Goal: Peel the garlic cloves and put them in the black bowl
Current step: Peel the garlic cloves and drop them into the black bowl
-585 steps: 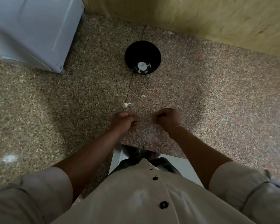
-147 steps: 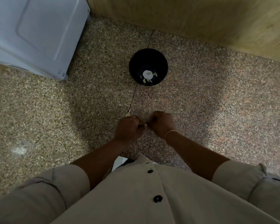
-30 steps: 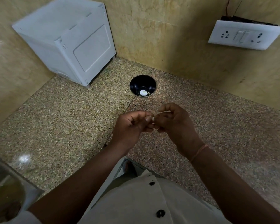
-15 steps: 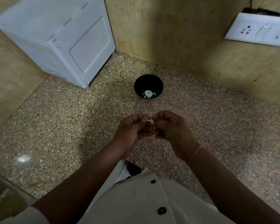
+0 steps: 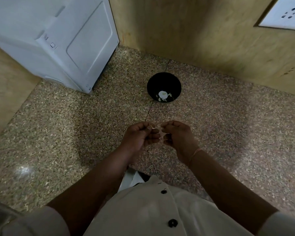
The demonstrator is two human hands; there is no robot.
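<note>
Pinching a garlic clove (image 5: pixel 157 132) between them, left hand (image 5: pixel 140 137) and right hand (image 5: pixel 179 135) show curled fingers over the speckled counter (image 5: pixel 75 133). The clove sits at both sets of fingertips, mostly hidden; long axis and heading undeterminable. The black bowl (image 5: pixel 160 80), well beyond, holds pale garlic pieces (image 5: pixel 163 95).

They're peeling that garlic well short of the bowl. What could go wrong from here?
1. The small garlic clove, pinched between the left hand and right hand, might slip onto the speckled countertop, where it would be hard to spot.
2. The black bowl stands beyond the hands, so a tossed clove could miss it.
</note>
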